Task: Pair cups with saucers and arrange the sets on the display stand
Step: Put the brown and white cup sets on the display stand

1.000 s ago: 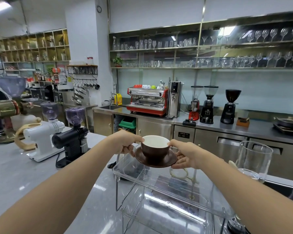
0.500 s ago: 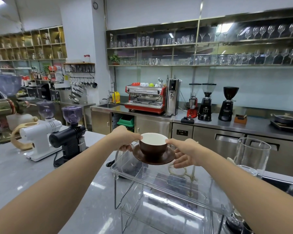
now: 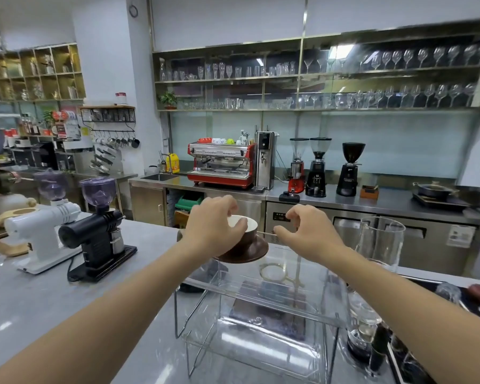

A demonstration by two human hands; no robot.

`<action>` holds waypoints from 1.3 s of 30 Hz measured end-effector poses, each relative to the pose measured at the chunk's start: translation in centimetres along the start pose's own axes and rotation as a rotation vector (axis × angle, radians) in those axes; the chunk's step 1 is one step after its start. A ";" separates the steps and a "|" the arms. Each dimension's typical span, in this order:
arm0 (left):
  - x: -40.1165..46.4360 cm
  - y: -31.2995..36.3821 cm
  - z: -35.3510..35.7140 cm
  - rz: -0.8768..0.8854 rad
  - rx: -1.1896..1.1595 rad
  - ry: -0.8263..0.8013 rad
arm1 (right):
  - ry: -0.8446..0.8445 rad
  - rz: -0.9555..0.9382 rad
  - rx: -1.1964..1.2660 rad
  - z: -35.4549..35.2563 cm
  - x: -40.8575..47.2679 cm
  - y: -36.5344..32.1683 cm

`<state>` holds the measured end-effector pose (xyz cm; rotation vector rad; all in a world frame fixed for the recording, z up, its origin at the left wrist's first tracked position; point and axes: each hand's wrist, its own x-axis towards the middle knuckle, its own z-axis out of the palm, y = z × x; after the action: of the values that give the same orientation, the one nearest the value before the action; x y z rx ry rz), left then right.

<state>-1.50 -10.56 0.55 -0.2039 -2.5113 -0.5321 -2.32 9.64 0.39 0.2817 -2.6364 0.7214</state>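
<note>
**Brown cup set placed on stand; right hand released**

Head view:

- Brown saucer (image 3: 244, 252) now down on the top tier of the clear stand (image 3: 311, 289), at its far left corner. Half a second ago, carried just above the tier, pinched at both edges.
- Cup (image 3: 243, 227) upright on saucer, white inside visible, partly covered by left hand.
- Left hand (image 3: 215, 223) moved from the saucer's edge to the cup: fingers curled over the rim, thumb on the near wall. Appears to be steadying or turning the cup; which of the two cannot be told.
- Right hand (image 3: 306, 231) off the saucer, fingers loosely curled, holding nothing, just right of the set.
- Saucer's left edge appears to overhang the tier's corner; extent hidden by the left hand.

Meaning for the task: one set delivered to the stand. Likely remaining for this set: release of the left hand, possibly a nudge inward from the corner. Rest of top tier and lower tier available for further sets.
</note>
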 end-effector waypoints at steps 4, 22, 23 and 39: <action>-1.3 2.6 0.9 0.222 0.007 -0.002 | 0.090 -0.149 -0.135 -0.9 -2.0 1.5; -6.7 15.3 5.9 0.518 -0.211 -0.139 | 0.194 0.061 -0.283 -9.3 -14.0 9.5; -7.2 16.3 6.3 0.533 -0.226 -0.141 | 0.194 0.085 -0.284 -9.9 -14.8 10.2; -11.7 25.4 15.9 0.498 -0.374 -0.451 | 0.151 0.368 -0.225 -12.9 -23.1 21.6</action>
<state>6.83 18.75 -9.74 -1.1691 -2.6055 -0.8052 16.31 36.77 -8.72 -0.3166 -2.6173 0.5214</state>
